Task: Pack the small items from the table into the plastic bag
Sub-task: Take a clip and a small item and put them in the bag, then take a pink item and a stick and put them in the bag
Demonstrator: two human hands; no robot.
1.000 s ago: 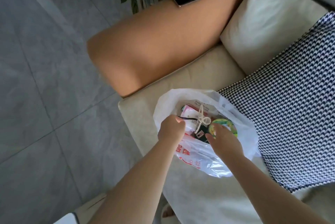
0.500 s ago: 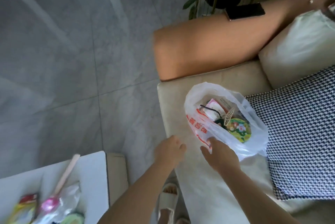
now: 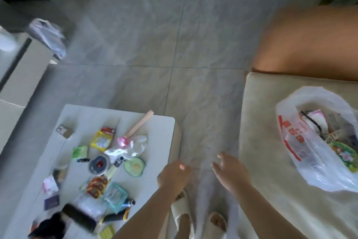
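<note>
Head view showed both hands empty over the floor gap. The left hand (image 3: 173, 175) had its fingers loosely curled around nothing, just off the near corner of the table (image 3: 58, 165); the right hand (image 3: 229, 169) was spread wide on the far side of that gap from the table. The plastic bag (image 3: 308, 161) sat mouth-up on the cream sofa seat (image 3: 271, 103), well apart from the table and already partly filled. Plenty was left on the table: an avocado-slice thing (image 3: 134, 166) nearest that corner, a pink-headed brush (image 3: 133, 131) behind it, a yellow sachet (image 3: 101, 140) further in. Probably smartest to grab the corner-side stuff first, a couple of pieces per trip, and steady the floppy bag mouth with the other hand. Grey tiled floor (image 3: 155, 45) all round the table, pale slippers (image 3: 182, 213) below the hands.
</note>
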